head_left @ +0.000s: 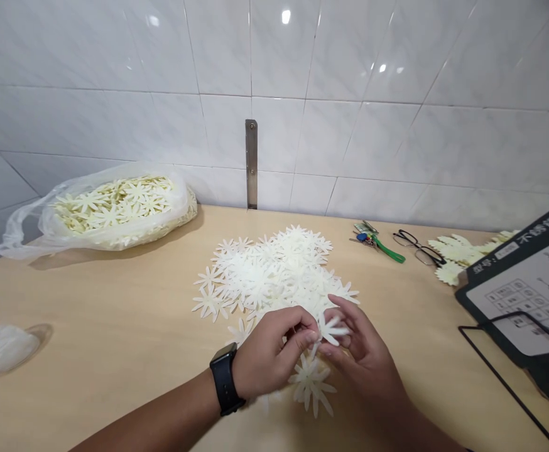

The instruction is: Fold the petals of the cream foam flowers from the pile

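Two grips meet low over the bench [114, 326]: the left grip [269, 355] and right grip [364, 358] both pinch one pale flower cutout [333, 328], fingertips closed narrow on its petals. Those petals (they look flimsy) could tear or crease if the pinches pull apart. Just beyond the grips lies a loose pile [274, 273]; a sweeping wrist could scatter it. Another cutout [312, 384] lies right beneath them.

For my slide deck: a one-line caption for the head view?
Left hand and right hand pinch a white flower cutout over a pile on the table.
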